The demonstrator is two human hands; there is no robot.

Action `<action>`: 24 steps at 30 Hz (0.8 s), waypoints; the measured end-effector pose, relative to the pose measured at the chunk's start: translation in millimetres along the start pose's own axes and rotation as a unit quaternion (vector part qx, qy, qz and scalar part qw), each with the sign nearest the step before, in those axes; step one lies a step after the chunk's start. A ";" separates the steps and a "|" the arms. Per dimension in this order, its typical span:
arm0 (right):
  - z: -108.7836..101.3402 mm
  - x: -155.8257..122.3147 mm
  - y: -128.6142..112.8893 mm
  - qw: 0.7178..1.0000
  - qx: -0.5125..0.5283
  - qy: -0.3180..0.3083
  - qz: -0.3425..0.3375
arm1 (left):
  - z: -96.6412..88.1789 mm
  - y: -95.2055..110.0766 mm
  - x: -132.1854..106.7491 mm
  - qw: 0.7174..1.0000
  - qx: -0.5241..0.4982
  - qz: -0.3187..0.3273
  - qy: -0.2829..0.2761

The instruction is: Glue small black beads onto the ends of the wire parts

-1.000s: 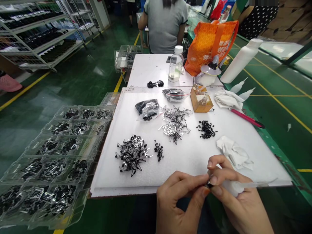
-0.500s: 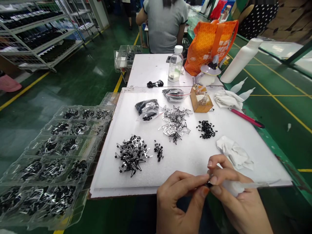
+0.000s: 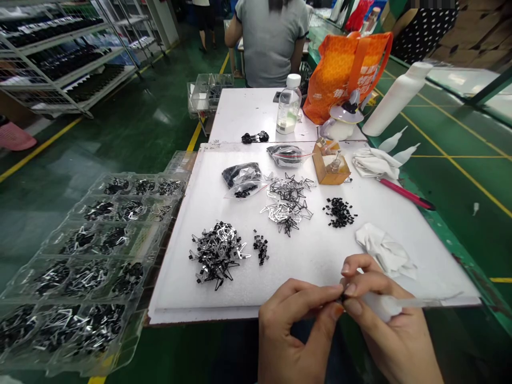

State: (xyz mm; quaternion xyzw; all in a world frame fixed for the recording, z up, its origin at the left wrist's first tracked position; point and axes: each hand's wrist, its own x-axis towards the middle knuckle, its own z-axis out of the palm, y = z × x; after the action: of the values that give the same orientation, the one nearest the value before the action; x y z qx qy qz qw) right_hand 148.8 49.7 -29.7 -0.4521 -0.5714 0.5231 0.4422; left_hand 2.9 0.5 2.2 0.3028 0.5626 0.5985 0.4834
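Observation:
My left hand (image 3: 296, 320) and my right hand (image 3: 400, 330) meet over the near edge of the white table board (image 3: 304, 261). Left thumb and index finger pinch a tiny black piece (image 3: 342, 298), mostly hidden by the fingertips. The right thumb and fingertips close against the same piece. Across the right palm lies a white plastic dropper (image 3: 382, 307) with a thin clear nozzle pointing right. Beyond the hands are a heap of small black pieces (image 3: 339, 212) and a loose spread of thin angled metal frames (image 3: 288, 200). A denser pile of black-tipped frames (image 3: 218, 253) lies to the left.
A compartmented clear tray (image 3: 80, 277) of frames stands left of the table. Zip bags (image 3: 242, 178), a wooden box (image 3: 331, 165), white cloths (image 3: 384, 250), a pink-handled tool (image 3: 406, 193), a bottle (image 3: 288, 106) and an orange bag (image 3: 340, 74) lie farther back. A person (image 3: 270, 42) sits ahead.
My fingertips have shifted very slightly around the black piece, and the right hand has turned a little. In the background, a walking person's legs have moved. The table items stay put.

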 end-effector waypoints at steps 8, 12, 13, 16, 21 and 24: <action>6.3 3.4 -6.1 0.999 0.034 0.002 -0.028 | -12.9 -7.8 4.8 0.996 0.037 0.034 -0.071; 4.9 5.0 -6.9 0.996 -0.015 -0.045 -0.072 | -13.8 -7.5 4.9 0.997 0.031 0.035 -0.069; 4.0 5.1 -6.1 0.996 -0.027 -0.045 -0.078 | -12.0 -6.2 4.6 0.998 0.019 0.029 -0.053; 1.7 5.2 -2.9 0.995 -0.044 -0.041 -0.085 | -5.5 -0.9 3.7 1.000 -0.016 0.004 -0.004; 3.2 7.8 -4.7 0.990 -0.076 -0.036 -0.113 | -1.1 4.9 5.4 0.999 -0.034 -0.038 0.013; 6.5 9.3 -10.2 0.986 -0.105 -0.024 -0.130 | -0.6 5.7 6.8 0.996 -0.064 -0.068 0.016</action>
State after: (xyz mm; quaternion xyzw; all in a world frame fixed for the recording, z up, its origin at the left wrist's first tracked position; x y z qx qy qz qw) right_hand 140.1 57.1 -19.6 -0.4052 -0.6877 0.4087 0.4425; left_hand -1.4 7.1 6.3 0.2226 0.5502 0.6040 0.5319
